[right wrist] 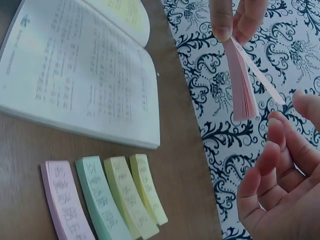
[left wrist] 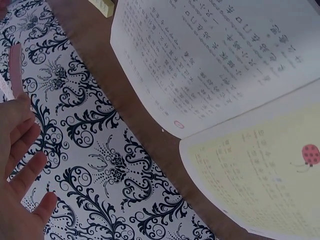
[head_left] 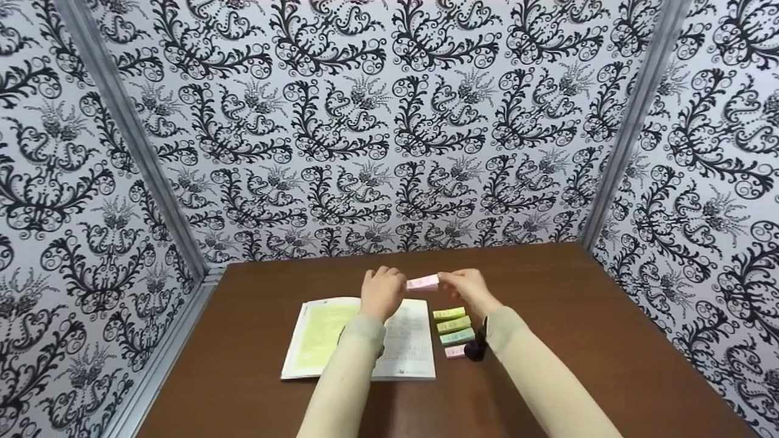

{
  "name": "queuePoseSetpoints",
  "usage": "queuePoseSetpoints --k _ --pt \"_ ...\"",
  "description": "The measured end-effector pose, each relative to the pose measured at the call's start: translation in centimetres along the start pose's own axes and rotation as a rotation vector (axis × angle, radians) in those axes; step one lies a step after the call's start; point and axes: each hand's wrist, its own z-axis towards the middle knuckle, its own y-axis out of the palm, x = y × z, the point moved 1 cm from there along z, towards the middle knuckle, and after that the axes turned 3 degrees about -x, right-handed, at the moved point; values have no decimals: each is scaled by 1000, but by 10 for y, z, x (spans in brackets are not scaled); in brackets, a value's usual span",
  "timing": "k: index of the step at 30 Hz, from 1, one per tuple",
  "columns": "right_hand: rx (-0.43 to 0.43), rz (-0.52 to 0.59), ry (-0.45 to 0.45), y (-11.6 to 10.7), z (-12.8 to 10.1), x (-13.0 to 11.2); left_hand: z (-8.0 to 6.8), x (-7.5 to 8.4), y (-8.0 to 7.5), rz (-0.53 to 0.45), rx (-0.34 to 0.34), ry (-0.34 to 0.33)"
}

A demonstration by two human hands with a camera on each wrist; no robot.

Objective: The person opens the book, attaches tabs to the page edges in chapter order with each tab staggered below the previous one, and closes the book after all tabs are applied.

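Together, left hand (head_left: 381,291) and right hand (head_left: 467,287) raised, pinching pink pad (head_left: 422,282).

Both forearms, in pale sleeves, reach forward side by side, hands raised and nearly meeting. Left hand (head_left: 382,291): thumb and forefinger closed in a pinching grip, other fingers (left wrist: 26,170) extended. Right hand (head_left: 467,287): fingers (right wrist: 272,150) loosely curled, thumb and forefinger tips drawn together.
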Motion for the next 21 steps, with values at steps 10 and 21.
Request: queuePoseSetpoints --k 10,21 --pt "-3 -29 -11 8 1 -5 -5 -5 1 18 -21 -10" --pt "5 -60 -25 10 1 1 -9 -6 3 27 -28 -11"
